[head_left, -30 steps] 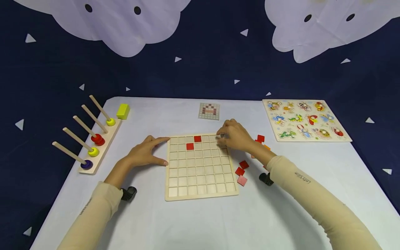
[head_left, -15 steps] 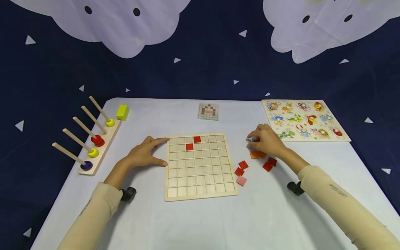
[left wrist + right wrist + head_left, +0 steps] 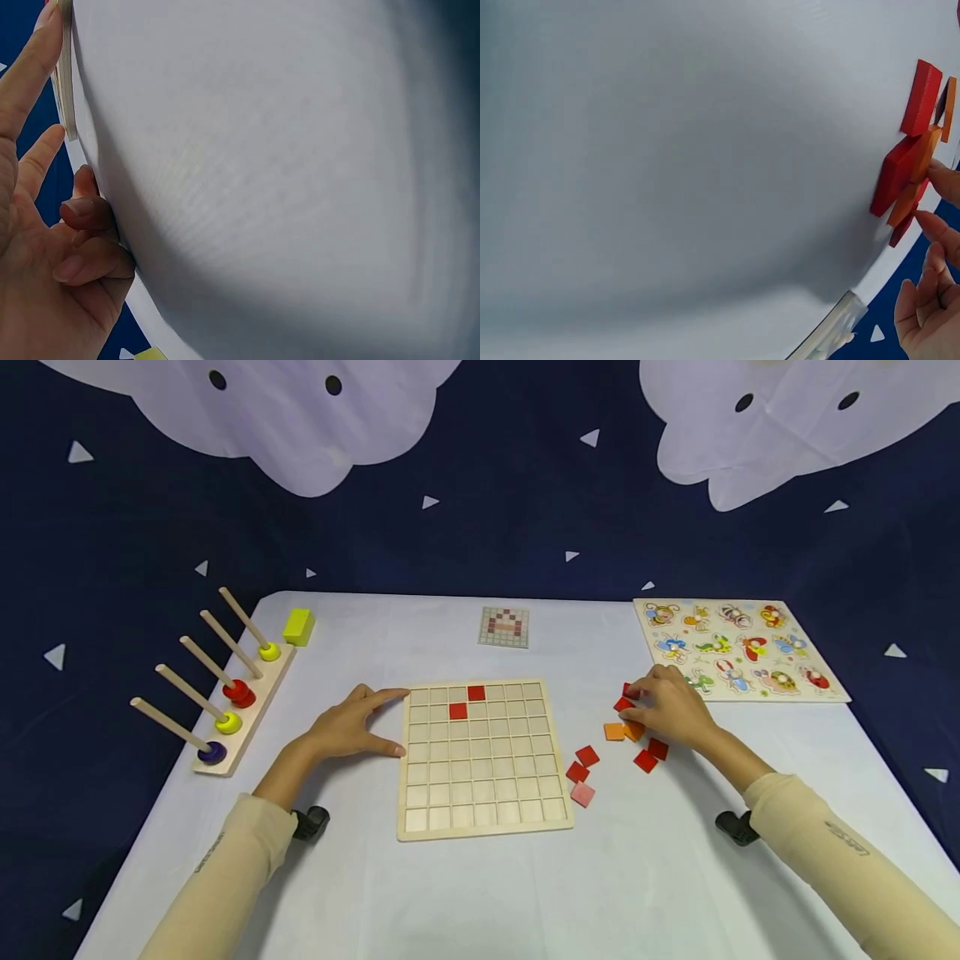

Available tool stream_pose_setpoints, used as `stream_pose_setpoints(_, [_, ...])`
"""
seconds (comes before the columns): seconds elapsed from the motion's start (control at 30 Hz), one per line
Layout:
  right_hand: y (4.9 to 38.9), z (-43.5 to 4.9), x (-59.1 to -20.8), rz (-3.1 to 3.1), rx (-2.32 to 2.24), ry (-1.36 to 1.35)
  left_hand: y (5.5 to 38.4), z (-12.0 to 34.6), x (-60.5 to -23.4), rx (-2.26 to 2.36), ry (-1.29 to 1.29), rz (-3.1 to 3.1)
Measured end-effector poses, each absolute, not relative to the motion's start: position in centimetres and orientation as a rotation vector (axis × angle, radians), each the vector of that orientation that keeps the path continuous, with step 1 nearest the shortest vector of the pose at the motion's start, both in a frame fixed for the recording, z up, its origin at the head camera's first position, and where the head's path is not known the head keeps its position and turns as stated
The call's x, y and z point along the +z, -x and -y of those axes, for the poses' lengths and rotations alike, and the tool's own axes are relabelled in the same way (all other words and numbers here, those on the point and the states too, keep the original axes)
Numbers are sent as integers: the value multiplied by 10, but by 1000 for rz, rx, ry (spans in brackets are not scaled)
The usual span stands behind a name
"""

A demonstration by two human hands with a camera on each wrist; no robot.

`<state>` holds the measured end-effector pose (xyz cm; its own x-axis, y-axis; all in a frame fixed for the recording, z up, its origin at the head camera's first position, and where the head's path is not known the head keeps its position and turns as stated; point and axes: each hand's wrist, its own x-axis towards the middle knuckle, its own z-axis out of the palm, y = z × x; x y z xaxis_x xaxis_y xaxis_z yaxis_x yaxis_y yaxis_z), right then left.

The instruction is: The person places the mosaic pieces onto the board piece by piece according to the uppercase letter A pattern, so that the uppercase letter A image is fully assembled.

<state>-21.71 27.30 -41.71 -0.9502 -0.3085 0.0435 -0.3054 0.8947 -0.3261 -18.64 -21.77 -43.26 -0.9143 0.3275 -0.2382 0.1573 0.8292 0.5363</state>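
My left hand (image 3: 341, 728) steadies the wooden grid board (image 3: 483, 771), index finger and thumb stretched against its left edge. In the left wrist view its other fingers (image 3: 94, 259) bend toward the palm. Two red square tiles (image 3: 458, 712) sit in cells near the board's top. My right hand (image 3: 671, 706) is low over loose tiles to the board's right, thumb and index fingertips apart. Red tiles (image 3: 623, 703) lie by its fingertips, with orange tiles (image 3: 614, 732) below the thumb. In the right wrist view the thumb reaches an orange tile (image 3: 928, 154).
More red tiles (image 3: 646, 762) and a pink tile (image 3: 582, 794) lie right of the board. Behind it is a small pattern card (image 3: 504, 627). An insect puzzle (image 3: 738, 652) lies back right; a peg stacker (image 3: 247, 714) and a yellow block (image 3: 299, 627) stand left.
My right hand has left the board's upper right corner and moved right to the loose tiles, then slightly lower over them. My left hand stays at the board's edge.
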Motion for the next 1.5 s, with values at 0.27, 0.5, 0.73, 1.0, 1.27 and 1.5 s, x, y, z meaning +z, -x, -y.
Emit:
stream_pose_setpoints(0.27, [220,-275,-418,-3020,-535,510,185,219,-433,748,-364,-2702])
stream_pose_setpoints(0.5, [221,-269,-418,-3036,-551,548,187,218,-434,742,-360,-2692])
stream_pose_setpoints(0.73, [227,-241,-416,-3019,-644,660,188,219,-434,737,-346,-2689])
stream_pose_setpoints(1.0, [228,-192,-409,-2945,-672,800,188,217,-431,739,-325,-2683])
stream_pose_setpoints(1.27, [231,-153,-405,-2882,-713,862,190,217,-431,732,-337,-2682])
stream_pose_setpoints(1.5, [231,-125,-409,-2832,-733,950,191,217,-431,722,-329,-2671])
